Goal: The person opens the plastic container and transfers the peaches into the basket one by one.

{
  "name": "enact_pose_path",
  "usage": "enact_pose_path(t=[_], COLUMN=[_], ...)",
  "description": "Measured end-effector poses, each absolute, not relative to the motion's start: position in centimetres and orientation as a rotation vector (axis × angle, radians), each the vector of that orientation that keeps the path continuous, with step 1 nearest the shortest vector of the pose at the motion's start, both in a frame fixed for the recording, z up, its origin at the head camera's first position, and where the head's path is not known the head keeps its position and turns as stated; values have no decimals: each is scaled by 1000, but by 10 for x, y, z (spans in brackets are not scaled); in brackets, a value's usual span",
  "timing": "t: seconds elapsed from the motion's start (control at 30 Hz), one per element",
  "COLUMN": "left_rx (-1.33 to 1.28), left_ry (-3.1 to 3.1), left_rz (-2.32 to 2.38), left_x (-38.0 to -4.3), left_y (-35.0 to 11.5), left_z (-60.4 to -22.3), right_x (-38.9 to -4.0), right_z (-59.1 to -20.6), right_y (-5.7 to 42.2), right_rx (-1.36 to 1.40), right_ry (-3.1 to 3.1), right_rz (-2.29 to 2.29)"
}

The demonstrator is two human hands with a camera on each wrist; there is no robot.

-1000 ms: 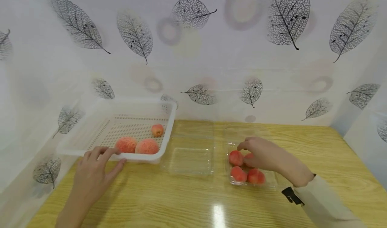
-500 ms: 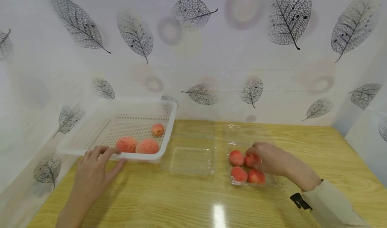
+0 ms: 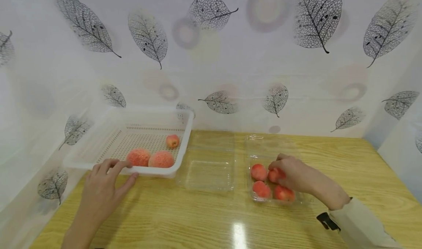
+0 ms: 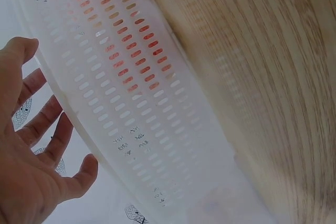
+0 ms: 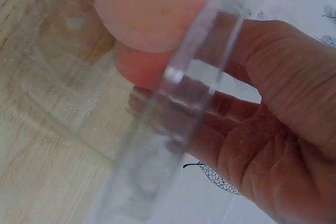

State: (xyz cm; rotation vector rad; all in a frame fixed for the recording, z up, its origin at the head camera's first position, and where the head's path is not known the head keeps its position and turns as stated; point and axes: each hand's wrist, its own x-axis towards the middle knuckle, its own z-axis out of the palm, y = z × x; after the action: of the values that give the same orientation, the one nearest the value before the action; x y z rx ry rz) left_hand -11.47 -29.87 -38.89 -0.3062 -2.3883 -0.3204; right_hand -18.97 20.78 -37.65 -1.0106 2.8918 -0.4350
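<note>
My left hand (image 3: 100, 185) rests relaxed on the front rim of a white perforated basket (image 3: 150, 171), with fingertips over the edge and thumb in front. Inside are two large fuzzy peaches (image 3: 161, 159) and one small red-orange fruit (image 3: 173, 141). On the right, my right hand (image 3: 295, 174) curls its fingers round a small red peach (image 3: 275, 175) at the back right of a clear plastic clamshell box (image 3: 254, 199). Several small peaches (image 3: 259, 172) sit in this box. In the right wrist view, the clear wall crosses in front of the fingers (image 5: 220, 103).
Another clear clamshell box (image 3: 209, 175), with its lid folded back, stands between the basket and the filled box. The wood-grain table (image 3: 184, 219) ends at a leaf-print curtain (image 3: 230, 58) behind and at both sides.
My right hand has drawn slightly right and towards me, uncovering the peach in its fingers. The front-right peach has shifted a little right. My left hand stays on the basket rim.
</note>
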Motion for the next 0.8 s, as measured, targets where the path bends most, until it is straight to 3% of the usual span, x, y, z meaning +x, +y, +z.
enact_pose_path(t=[0.8], left_rx=[-298], left_ry=[-2381], left_rz=[-325], left_x=[-116], left_y=[-298], left_z=[-389], right_x=[-189], right_z=[-365], right_y=[208], right_rx=[-1113], right_ry=[2890], right_rz=[-499])
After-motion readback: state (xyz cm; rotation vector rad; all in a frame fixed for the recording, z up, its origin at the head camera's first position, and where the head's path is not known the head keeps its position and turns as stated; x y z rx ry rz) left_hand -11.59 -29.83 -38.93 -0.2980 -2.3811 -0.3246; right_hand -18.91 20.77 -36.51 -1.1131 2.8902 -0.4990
